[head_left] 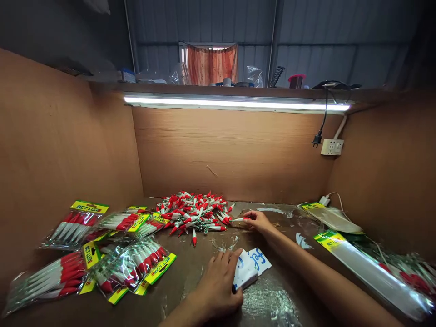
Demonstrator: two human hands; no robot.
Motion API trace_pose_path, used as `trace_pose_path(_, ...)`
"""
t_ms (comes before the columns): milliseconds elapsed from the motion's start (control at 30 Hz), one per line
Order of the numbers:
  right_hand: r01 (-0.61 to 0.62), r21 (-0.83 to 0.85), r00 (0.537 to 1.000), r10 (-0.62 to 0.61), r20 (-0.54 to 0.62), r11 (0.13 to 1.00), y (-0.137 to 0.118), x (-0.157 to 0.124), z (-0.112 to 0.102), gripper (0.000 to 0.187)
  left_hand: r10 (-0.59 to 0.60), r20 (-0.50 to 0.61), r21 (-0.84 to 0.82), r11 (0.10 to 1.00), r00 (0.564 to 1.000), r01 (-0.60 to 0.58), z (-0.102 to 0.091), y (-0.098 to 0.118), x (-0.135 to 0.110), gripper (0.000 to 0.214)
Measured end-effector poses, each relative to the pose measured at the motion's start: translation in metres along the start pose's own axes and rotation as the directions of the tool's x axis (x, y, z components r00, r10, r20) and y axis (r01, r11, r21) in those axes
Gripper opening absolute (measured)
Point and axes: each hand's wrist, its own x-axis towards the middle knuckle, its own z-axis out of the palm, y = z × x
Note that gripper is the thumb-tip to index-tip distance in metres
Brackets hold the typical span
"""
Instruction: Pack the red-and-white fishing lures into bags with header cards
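Observation:
My left hand [220, 281] rests low in the middle of the table, its fingers and thumb closed around the left side of a small white block with blue handwriting [250, 268]. Part of the block is hidden by that hand. Further back, my right hand [257, 221] pinches the end of a red-and-white fishing lure [240, 219] at the right edge of a pile of fishing lures [195, 211]. One single lure [194, 237] lies at the front of the pile.
Clear bags of lures with yellow-green labels [132, 265] are heaped at the left. On the right lie long flat empty-looking packs [368, 265] and more lures [408, 272]. A plug [317, 138] hangs near a wall socket [332, 147]. Plastic scraps [302, 240] dot the table.

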Motion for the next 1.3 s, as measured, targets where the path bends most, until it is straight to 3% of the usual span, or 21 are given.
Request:
trace_pose_path(133, -0.039, 0.032, 0.994, 0.036, 0.108, 0.999, 0.001, 0.007, 0.018, 0.034, 0.061, -0.038, -0.082, 0.995, 0.997, -0.064, -0.003, -0.008, -0.003, 0.085)
trace_pose_path(300, -0.059, 0.132, 0.978, 0.031, 0.207, 0.989, -0.011, 0.003, 0.043, 0.044, 0.119, -0.073, -0.2, 0.971, 0.99, -0.132, -0.004, -0.026, -0.004, 0.09)
trace_pose_path(367, -0.077, 0.143, 0.965, 0.037, 0.259, 0.987, -0.021, -0.008, 0.034, 0.048, 0.137, -0.081, -0.241, 0.958, 0.987, -0.153, -0.007, -0.036, -0.005, 0.092)
trace_pose_path(467, -0.096, 0.054, 0.94, 0.073, 0.334, 0.994, -0.033, -0.038, -0.004, 0.046, 0.119, -0.12, -0.262, 0.954, 0.986, -0.147, -0.01, -0.049, -0.005, 0.09)
trace_pose_path(567, -0.025, -0.278, 0.931, 0.123, 0.343, 0.96, -0.034, -0.076, -0.04, 0.038, 0.106, -0.145, -0.268, 0.953, 0.984, -0.142, -0.008, -0.053, -0.002, 0.089)
trace_pose_path(633, 0.004, -0.401, 0.936, 0.138, 0.323, 0.916, -0.031, -0.102, -0.043, 0.034, 0.108, -0.158, -0.283, 0.947, 0.982, -0.15, -0.005, -0.051, 0.001, 0.085)
trace_pose_path(733, 0.178, -0.542, 0.948, 0.005, 0.318, 0.821, -0.027, -0.13, -0.016, 0.021, 0.115, -0.189, -0.306, 0.937, 0.975, -0.17, 0.0, -0.045, 0.006, 0.081)
trace_pose_path(867, 0.375, -0.623, 0.914, -0.161, 0.373, 0.686, -0.028, -0.142, 0.027, 0.015, 0.121, -0.199, -0.31, 0.934, 0.973, -0.179, 0.001, -0.046, 0.006, 0.084)
trace_pose_path(1000, 0.427, -0.589, 0.875, -0.15, 0.46, 0.686, -0.031, -0.135, 0.03, 0.009, 0.121, -0.193, -0.312, 0.933, 0.974, -0.178, -0.003, -0.052, 0.003, 0.089)
trace_pose_path(1100, 0.463, -0.499, 0.789, -0.084, 0.609, 0.732, -0.037, -0.114, 0.016, 0.01, 0.124, -0.181, -0.328, 0.927, 0.976, -0.178, -0.002, -0.054, 0.002, 0.09)
trace_pose_path(1133, 0.434, -0.496, 0.794, -0.059, 0.605, 0.753, -0.04, -0.103, 0.012, 0.015, 0.121, -0.178, -0.335, 0.926, 0.977, -0.176, -0.002, -0.055, 0.002, 0.09)
trace_pose_path(1167, 0.384, -0.517, 0.832, -0.044, 0.553, 0.765, -0.043, -0.089, 0.01, 0.022, 0.119, -0.177, -0.34, 0.924, 0.977, -0.174, -0.001, -0.056, 0.002, 0.09)
trace_pose_path(1233, 0.244, -0.6, 0.948, -0.056, 0.313, 0.762, -0.047, -0.056, 0.014, 0.035, 0.124, -0.177, -0.342, 0.922, 0.976, -0.179, 0.001, -0.057, 0.003, 0.091)
trace_pose_path(1300, 0.171, -0.647, 0.983, -0.09, 0.157, 0.743, -0.046, -0.022, 0.026, 0.038, 0.129, -0.173, -0.337, 0.924, 0.976, -0.182, 0.001, -0.058, 0.003, 0.091)
